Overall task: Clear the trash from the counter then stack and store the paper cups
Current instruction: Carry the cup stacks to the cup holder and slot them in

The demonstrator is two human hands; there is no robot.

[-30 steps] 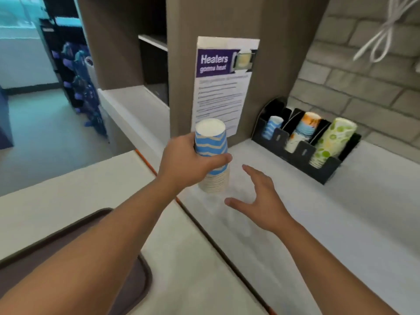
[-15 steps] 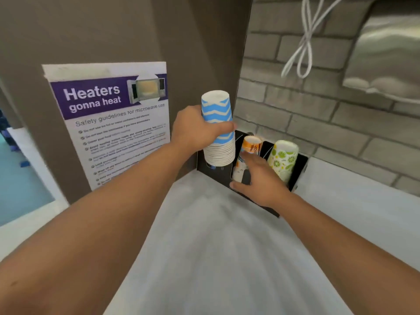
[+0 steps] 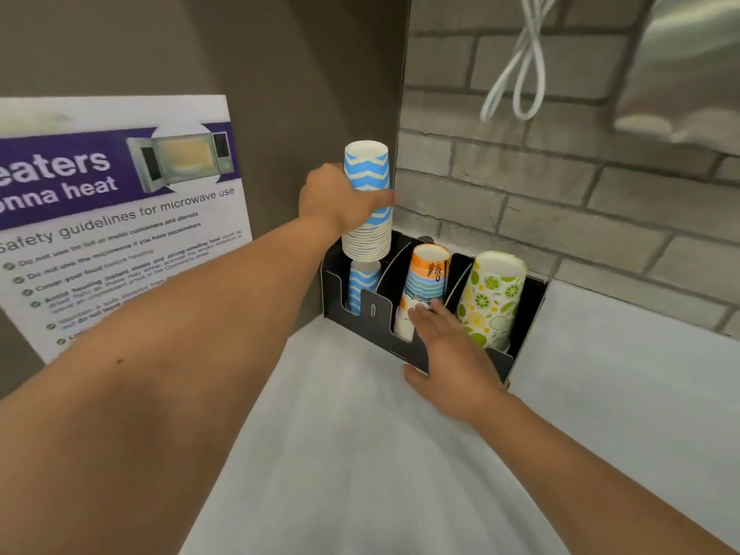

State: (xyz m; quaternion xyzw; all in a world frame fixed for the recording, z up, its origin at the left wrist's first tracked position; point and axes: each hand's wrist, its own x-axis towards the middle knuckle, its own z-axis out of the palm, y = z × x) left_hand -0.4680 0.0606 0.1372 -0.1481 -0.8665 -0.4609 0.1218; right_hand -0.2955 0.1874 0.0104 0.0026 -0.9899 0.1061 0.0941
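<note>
My left hand [image 3: 338, 202] grips an upside-down stack of blue-and-white zigzag paper cups [image 3: 368, 182], held just above the left slot of the black cup holder [image 3: 374, 314]. That slot holds a shorter stack of the same blue cups [image 3: 360, 288]. The middle slot has orange-and-blue patterned cups [image 3: 426, 276], and the right slot has green lime-print cups [image 3: 490, 298]. My right hand [image 3: 450, 354] lies with straight fingers on the holder's front and touches the bottom of the middle stack.
The holder stands in the corner of a white counter [image 3: 400, 454], between a brown panel with a microwave safety poster [image 3: 120, 218] and a grey brick wall [image 3: 560, 194]. A white cable [image 3: 516, 62] and a steel dispenser [image 3: 680, 66] hang above.
My left hand carried the blue cup stack from the counter's edge over to the holder's left slot. My right hand moved from above the counter onto the holder's front.
</note>
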